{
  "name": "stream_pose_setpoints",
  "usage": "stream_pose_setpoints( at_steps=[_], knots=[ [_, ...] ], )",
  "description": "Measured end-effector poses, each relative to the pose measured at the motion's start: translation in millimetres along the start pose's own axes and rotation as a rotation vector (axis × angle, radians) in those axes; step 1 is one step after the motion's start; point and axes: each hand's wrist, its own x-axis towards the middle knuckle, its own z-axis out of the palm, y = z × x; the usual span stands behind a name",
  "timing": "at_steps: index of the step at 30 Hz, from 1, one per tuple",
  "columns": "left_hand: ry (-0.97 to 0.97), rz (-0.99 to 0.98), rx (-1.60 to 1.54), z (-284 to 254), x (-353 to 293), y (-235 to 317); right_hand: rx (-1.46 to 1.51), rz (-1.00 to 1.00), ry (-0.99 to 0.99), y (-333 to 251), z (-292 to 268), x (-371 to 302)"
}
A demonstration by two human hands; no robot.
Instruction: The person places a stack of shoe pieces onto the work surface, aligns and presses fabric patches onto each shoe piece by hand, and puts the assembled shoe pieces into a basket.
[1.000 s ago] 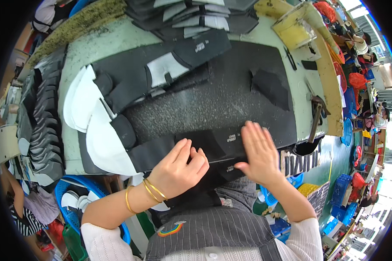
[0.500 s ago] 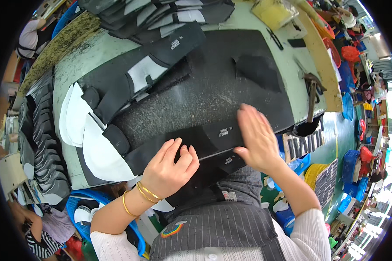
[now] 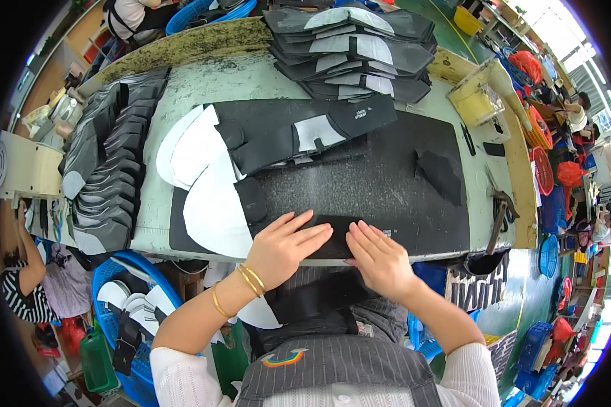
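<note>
A flat piece with a large white rounded end [image 3: 216, 211] and a black strip lies along the near edge of a dark mat [image 3: 400, 163]. My left hand [image 3: 286, 243] rests on the black strip with its fingers stretched out. Close to its right, my right hand [image 3: 381, 263] lies flat at the same strip, fingers straight. Their fingertips almost meet. Farther back on the mat are similar black pieces with white ends [image 3: 200, 146], one bearing a white patch [image 3: 317, 133]. Another black piece [image 3: 322, 298] with a white end lies across my lap.
Stacked black-and-white pieces [image 3: 353, 47] stand at the back, with overlapping rows of dark pieces [image 3: 108, 203] at left. A hammer [image 3: 501, 214] and a black slim tool [image 3: 468, 139] lie at right. A blue basket [image 3: 102, 271] stands below left. Other people are nearby.
My head view has shifted, showing more of the table's far side. My right hand has come closer to the left, and my left fingers have straightened from a curled pose.
</note>
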Motion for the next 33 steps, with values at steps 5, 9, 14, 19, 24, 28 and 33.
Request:
stream_pose_setpoints(
  at_steps=[5,9,14,19,24,28,33],
  knots=[
    [-0.055,0.085,-0.018,-1.1,-19.6,37.4,0.057,-0.152,0.010,-3.2,-21.7,-30.3],
    [-0.226,0.030,-0.147,28.9,-54.9,73.0,0.362,0.038,-0.013,-11.4,-43.4,-43.0],
    [0.105,-0.013,-0.354,-4.5,29.8,25.4,0.146,0.849,0.408,106.3,-57.1,-4.7],
    [0.049,-0.269,0.203,1.5,104.0,-77.3,0.043,0.757,0.297,179.9,-32.2,-20.2],
    [-0.075,-0.228,0.058,-2.4,96.4,-96.5,0.095,0.863,0.306,168.6,-44.4,-13.2],
    [-0.019,-0.651,-0.609,-21.5,100.2,-109.9,-0.011,0.758,0.276,164.0,-49.3,-3.3],
    [0.510,-0.286,0.247,-22.4,86.1,-57.3,-0.180,0.603,0.313,154.5,-38.7,-12.3]
  ],
)
